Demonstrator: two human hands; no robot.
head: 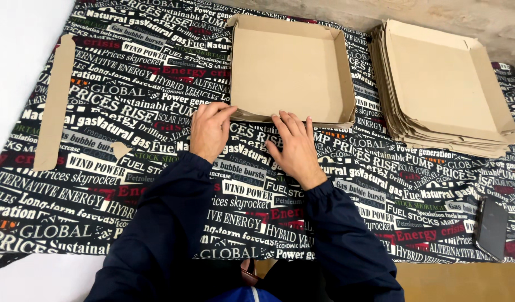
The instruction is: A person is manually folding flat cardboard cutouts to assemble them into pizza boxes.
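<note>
A shallow brown cardboard tray (291, 70) with folded-up walls sits in the middle far part of the table. My left hand (210, 128) has its fingertips pinched at the tray's near left corner. My right hand (294, 146) lies flat with fingers spread against the tray's near wall. Neither hand lifts the tray. Both arms wear dark blue sleeves.
A stack of several flat cardboard blanks (445, 89) lies at the far right. A long cardboard strip (55, 100) rests at the left edge, and a small cardboard scrap (121, 149) lies near it. A dark phone (490, 228) lies at the right. A printed black cloth (101, 184) covers the table.
</note>
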